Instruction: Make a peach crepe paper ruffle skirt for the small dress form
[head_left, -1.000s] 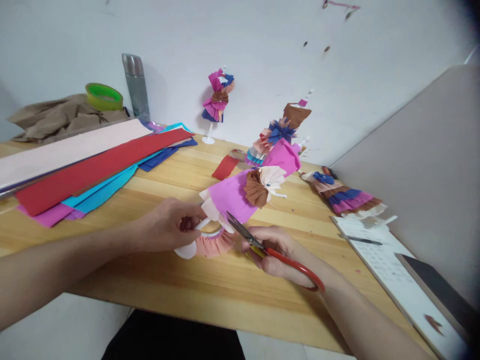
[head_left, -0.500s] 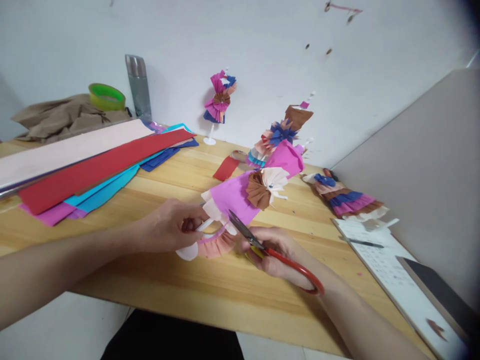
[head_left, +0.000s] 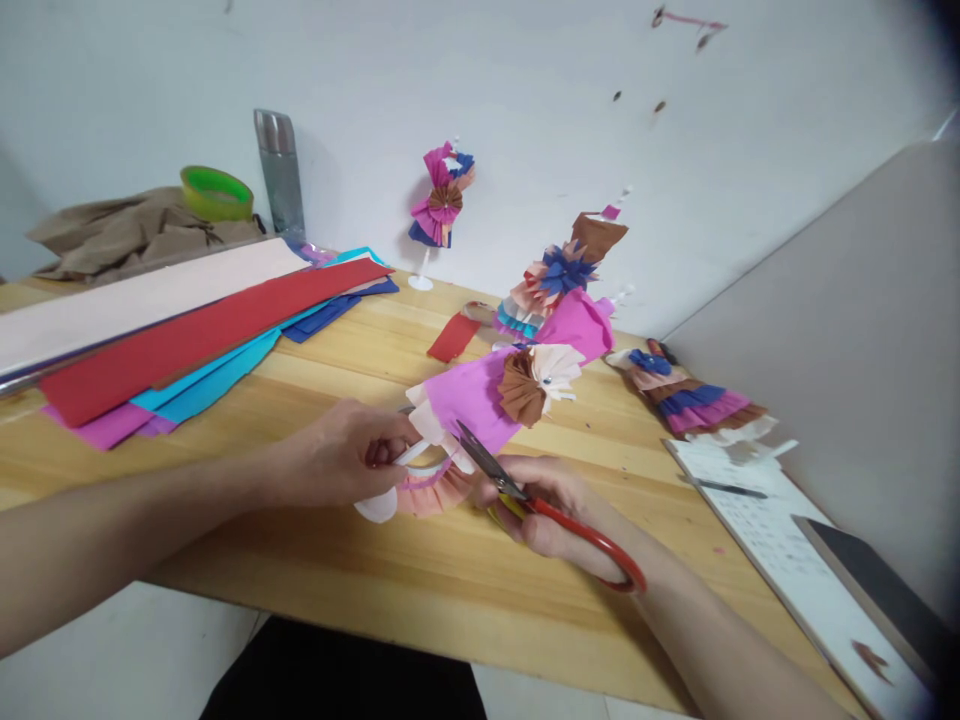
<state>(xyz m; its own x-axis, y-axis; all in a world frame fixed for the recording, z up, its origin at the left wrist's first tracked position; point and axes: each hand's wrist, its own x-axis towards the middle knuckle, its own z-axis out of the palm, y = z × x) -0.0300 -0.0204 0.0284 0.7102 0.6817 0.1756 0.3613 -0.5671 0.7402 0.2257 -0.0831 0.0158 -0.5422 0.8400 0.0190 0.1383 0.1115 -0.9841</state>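
Observation:
Tilted over the near part of the table is a small mannequin in a crepe paper dress (head_left: 469,395), pink-purple with a pale hem and a brown and cream paper rosette (head_left: 527,385). Closed around its white stem (head_left: 411,453), near the round white base (head_left: 377,505), is my left hand (head_left: 356,450). My right hand (head_left: 551,495) grips red-handled scissors (head_left: 600,550). Their blades, slightly apart, point up-left against the hem. Below the hem hangs a gathered peach paper strip (head_left: 435,493), partly hidden by my hands.
Crepe paper sheets (head_left: 217,325) lie at left, near a green tape roll (head_left: 216,193) and a flask (head_left: 280,170). Other dressed mannequins (head_left: 441,200) stand behind. At right are a paper dress (head_left: 697,400), a white board (head_left: 750,520), a pen (head_left: 731,488) and a dark tablet-like object (head_left: 874,580).
The mannequin and its dress have shifted very slightly to the right and down. Both hands keep their holds, and the scissors stay at the hem.

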